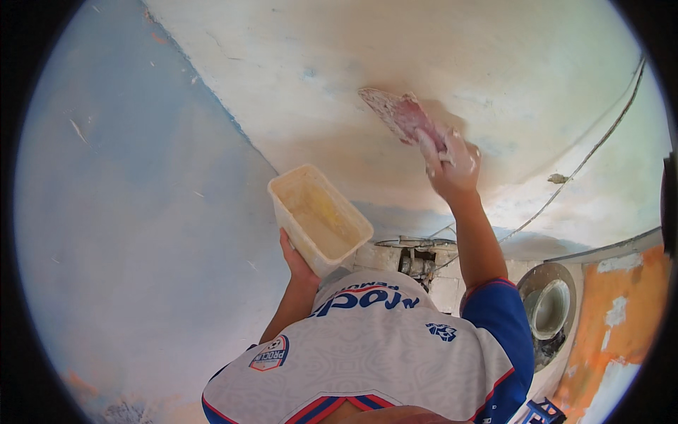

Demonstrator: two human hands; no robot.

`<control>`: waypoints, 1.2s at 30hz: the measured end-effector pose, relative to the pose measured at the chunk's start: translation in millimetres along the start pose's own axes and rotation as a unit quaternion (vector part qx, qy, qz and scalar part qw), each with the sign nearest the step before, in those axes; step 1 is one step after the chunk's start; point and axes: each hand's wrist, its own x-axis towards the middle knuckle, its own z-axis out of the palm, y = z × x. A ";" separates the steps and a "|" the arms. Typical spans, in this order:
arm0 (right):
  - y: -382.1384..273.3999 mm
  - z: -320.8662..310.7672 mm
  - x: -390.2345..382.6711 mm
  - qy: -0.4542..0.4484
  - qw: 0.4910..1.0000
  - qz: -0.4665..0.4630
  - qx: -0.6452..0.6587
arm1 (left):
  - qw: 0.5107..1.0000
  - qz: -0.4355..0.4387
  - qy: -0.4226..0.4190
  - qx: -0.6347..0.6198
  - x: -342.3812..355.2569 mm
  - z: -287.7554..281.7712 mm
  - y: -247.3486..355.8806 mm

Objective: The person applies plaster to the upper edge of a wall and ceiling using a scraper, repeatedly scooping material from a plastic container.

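My right hand (455,161) is raised against the pale wall (268,63), its fingers wrapped round the grip of a putty knife (397,116). The blade is broad, pinkish and smeared with white paste, and it lies close along the wall surface; I cannot tell if its edge touches. White smears cover my fingers too. Lower and to the left, my left hand (300,263) holds a white rectangular plastic tub (279,206) from its side and underneath. A pale residue with a yellowish patch coats the inside of the tub.
A bluish wall surface (134,191) meets the pale one along a slanting edge on the left. A thin cable (600,145) runs down the right side. Below are an opening with fittings (417,263), a round basin-like object (549,311) and a patchy orange surface (614,304).
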 end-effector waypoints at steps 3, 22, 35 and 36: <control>8.1 -8.2 7.8 0.074 0.978 0.194 0.016 | 1.000 -0.006 -0.010 0.007 1.5 -5.2 -3.6; 4.3 -6.5 5.4 -0.079 0.992 0.093 0.007 | 0.980 -0.028 -0.178 -0.079 21.8 -20.7 -12.2; -1.0 -9.4 11.6 0.099 0.979 0.152 0.089 | 0.973 -0.043 -0.203 -0.102 22.4 -20.3 -2.6; -5.9 -10.1 13.1 0.233 0.910 0.246 0.238 | 0.972 -0.045 -0.206 -0.104 22.0 -20.8 -2.2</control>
